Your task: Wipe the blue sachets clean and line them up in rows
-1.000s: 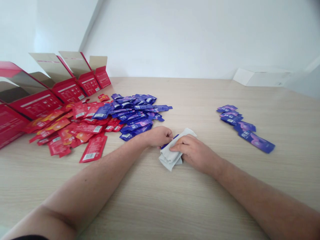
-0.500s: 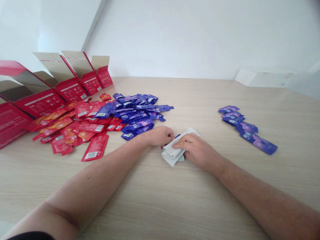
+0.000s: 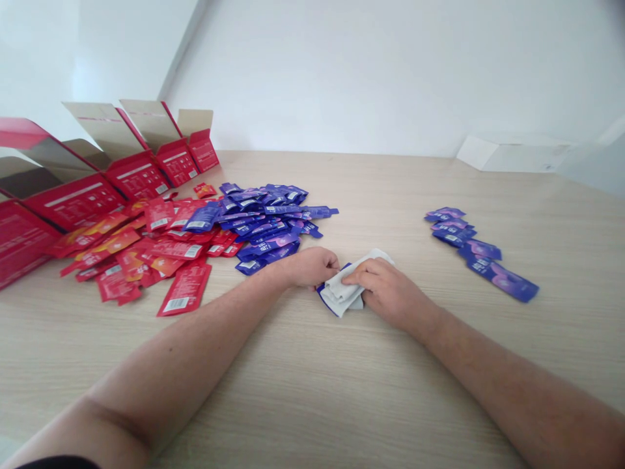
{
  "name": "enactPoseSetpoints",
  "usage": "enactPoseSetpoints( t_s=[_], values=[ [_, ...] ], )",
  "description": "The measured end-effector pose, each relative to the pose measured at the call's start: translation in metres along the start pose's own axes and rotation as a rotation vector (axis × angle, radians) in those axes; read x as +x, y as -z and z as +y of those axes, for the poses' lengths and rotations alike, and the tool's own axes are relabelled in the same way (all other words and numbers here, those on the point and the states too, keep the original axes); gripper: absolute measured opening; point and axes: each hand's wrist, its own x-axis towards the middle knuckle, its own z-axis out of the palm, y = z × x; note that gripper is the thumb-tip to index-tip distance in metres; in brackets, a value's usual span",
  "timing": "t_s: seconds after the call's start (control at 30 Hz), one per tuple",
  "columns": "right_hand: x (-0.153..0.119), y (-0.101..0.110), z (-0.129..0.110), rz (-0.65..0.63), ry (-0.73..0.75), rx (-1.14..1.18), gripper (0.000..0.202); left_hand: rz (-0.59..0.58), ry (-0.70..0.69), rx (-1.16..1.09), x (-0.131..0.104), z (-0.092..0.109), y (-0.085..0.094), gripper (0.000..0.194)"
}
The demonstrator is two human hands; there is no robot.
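My right hand (image 3: 390, 290) grips a folded white cloth (image 3: 349, 286) and presses it over a blue sachet (image 3: 324, 298). Only the sachet's left and upper edges show from under the cloth. At its left end, my left hand (image 3: 315, 266) is closed with the fingertips curled against the sachet, seeming to pinch its edge. Just beyond my left hand lies a heap of blue sachets (image 3: 268, 221), which overlaps a heap of red and orange sachets (image 3: 170, 247). On the right, several blue sachets (image 3: 481, 251) lie overlapped in a slanting row.
Open red cartons (image 3: 137, 174) with raised flaps stand in a row along the left side of the wooden table (image 3: 303, 391). A white box (image 3: 512, 154) lies at the back right, near the white wall (image 3: 366, 78).
The cloth has slid slightly up and to the right with my right hand, baring more of the blue sachet's left edge. My left hand has stayed nearly in place.
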Motion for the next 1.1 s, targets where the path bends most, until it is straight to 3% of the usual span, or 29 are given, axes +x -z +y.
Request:
enactPoseSetpoints(
  t_s=[0.1,0.27,0.47,0.63,0.8,1.0,1.1],
  values=[
    [0.0,-0.001,-0.0026,-0.032,0.054,0.037,0.037,-0.015,0.005,-0.005,-0.0001,0.0002,0.0,0.015],
    [-0.0006,-0.0013,0.0019,0.011,-0.033,-0.015,0.042,0.015,0.004,-0.001,0.0002,-0.0011,-0.0005,0.017],
    [-0.0005,-0.002,-0.0023,-0.051,0.049,0.035,0.039,-0.009,0.018,-0.009,0.0002,0.0005,-0.0002,0.016],
    [-0.0005,-0.0005,0.0024,0.006,-0.042,-0.016,0.043,0.011,0.019,-0.01,0.0,-0.0006,-0.0002,0.017],
    [0.0007,-0.0007,-0.0035,-0.045,0.042,0.035,0.036,0.007,-0.005,0.021,-0.0013,0.0007,0.0008,0.017],
    [0.0004,0.0006,0.0032,0.019,-0.042,-0.026,0.043,0.011,0.017,0.01,-0.0023,0.0037,0.0026,0.018],
    [0.0004,0.0007,-0.0002,-0.014,-0.002,-0.007,0.042,0.016,0.002,0.008,-0.002,0.0026,0.0023,0.017]
  ],
)
